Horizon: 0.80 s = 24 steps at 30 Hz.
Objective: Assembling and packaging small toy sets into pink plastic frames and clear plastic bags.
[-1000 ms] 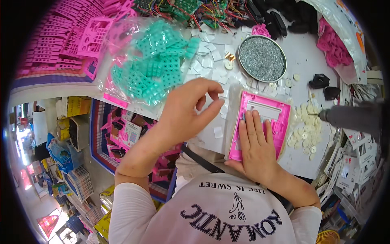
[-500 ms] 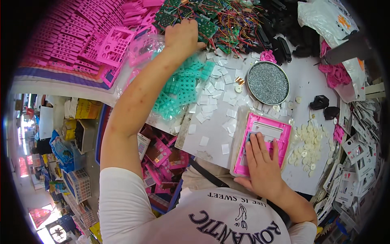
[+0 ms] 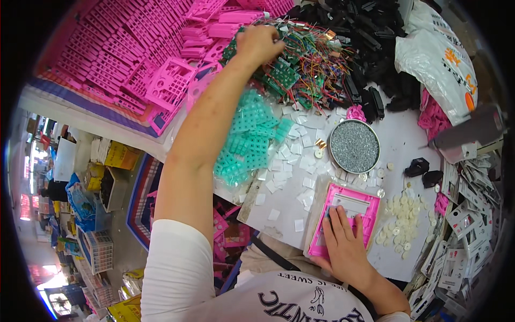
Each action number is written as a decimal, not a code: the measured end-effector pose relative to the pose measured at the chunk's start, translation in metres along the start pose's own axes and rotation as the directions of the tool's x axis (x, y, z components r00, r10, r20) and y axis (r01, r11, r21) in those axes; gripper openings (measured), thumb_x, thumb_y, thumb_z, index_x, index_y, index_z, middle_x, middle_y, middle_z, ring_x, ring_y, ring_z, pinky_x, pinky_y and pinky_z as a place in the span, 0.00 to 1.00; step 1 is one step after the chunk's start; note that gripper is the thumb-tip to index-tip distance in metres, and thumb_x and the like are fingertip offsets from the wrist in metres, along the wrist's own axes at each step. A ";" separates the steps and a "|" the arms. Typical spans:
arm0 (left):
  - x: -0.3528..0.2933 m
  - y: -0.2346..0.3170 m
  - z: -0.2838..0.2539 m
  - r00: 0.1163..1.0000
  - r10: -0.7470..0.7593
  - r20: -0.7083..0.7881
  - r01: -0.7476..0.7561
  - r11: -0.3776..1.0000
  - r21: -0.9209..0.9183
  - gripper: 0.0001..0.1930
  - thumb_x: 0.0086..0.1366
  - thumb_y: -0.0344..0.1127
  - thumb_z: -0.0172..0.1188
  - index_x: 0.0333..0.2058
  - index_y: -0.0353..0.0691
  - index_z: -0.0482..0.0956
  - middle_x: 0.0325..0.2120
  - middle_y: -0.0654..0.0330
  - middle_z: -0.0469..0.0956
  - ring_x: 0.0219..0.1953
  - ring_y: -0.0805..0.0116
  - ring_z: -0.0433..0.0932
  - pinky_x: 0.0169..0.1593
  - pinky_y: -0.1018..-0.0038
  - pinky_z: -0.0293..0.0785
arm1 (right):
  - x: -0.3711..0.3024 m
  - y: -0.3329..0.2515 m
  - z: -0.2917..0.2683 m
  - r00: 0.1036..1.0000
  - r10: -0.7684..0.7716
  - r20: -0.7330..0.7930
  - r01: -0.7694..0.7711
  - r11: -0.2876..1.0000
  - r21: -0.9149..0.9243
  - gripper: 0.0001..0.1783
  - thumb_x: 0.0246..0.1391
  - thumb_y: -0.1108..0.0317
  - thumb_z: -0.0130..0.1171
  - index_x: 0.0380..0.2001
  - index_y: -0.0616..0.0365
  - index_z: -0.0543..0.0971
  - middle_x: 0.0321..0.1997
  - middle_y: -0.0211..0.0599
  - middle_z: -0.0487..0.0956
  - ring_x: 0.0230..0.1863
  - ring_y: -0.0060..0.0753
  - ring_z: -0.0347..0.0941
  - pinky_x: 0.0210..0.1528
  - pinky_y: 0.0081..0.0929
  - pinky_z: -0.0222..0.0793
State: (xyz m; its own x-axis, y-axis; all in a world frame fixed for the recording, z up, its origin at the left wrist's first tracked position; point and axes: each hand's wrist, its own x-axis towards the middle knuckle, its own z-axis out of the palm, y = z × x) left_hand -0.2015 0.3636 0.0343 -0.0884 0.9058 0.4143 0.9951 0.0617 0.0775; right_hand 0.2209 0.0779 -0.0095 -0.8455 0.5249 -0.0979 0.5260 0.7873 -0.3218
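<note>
My left hand (image 3: 260, 45) reaches to the far side of the table, fingers curled down at a heap of green circuit boards (image 3: 282, 74) with coloured wires. Its fingertips are partly hidden, so what lies in them does not show. My right hand (image 3: 345, 244) lies flat, fingers stretched, on a pink plastic frame (image 3: 372, 216) near the front edge. The frame rests on a clear, pale-edged piece (image 3: 316, 217). Under my left forearm is a bag of teal square pads (image 3: 252, 134).
A round tin of small grey metal parts (image 3: 354, 146) stands beyond the frame. White squares (image 3: 279, 166) and cream discs (image 3: 401, 220) are scattered around. Pink casings (image 3: 123, 48) fill the far left, black parts (image 3: 370, 37) the back. A dark tool (image 3: 469, 131) hangs at right.
The view has shifted, so the table appears lower. My left hand still reaches at the circuit boards, its fingers curled. The right hand stays on the pink frame.
</note>
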 end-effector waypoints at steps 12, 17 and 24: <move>0.007 0.012 -0.021 0.956 -0.221 0.195 0.280 0.883 -0.377 0.19 0.54 0.47 0.67 0.40 0.42 0.88 0.36 0.53 0.87 0.39 0.61 0.86 0.48 0.63 0.81 | -0.003 0.003 0.003 1.000 0.009 -0.008 -0.008 0.998 0.060 0.50 0.49 0.42 0.69 0.63 0.72 0.68 0.74 0.66 0.58 0.78 0.64 0.48 0.71 0.74 0.42; 0.003 -0.015 -0.021 0.780 -0.394 0.487 0.425 -0.237 -0.873 0.08 0.61 0.36 0.66 0.38 0.41 0.83 0.36 0.59 0.85 0.40 0.66 0.84 0.49 0.62 0.82 | -0.003 0.001 0.005 1.000 -0.005 -0.027 0.007 0.998 0.067 0.49 0.49 0.43 0.69 0.63 0.71 0.69 0.74 0.66 0.58 0.78 0.64 0.49 0.71 0.74 0.43; -0.018 0.026 -0.005 0.983 -0.154 -0.098 0.095 0.888 -0.450 0.23 0.54 0.42 0.69 0.47 0.35 0.82 0.35 0.54 0.83 0.42 0.50 0.83 0.51 0.58 0.78 | -0.005 0.003 0.006 0.997 0.009 -0.078 -0.006 1.000 0.030 0.47 0.49 0.43 0.68 0.62 0.69 0.71 0.73 0.62 0.61 0.77 0.59 0.52 0.68 0.73 0.48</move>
State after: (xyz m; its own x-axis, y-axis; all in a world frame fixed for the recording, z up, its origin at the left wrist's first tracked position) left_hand -0.1737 0.3468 0.0329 -0.2449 0.8399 0.4843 0.8553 -0.0482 0.5159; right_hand 0.2261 0.0759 -0.0161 -0.8312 0.5553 -0.0273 0.5284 0.7738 -0.3493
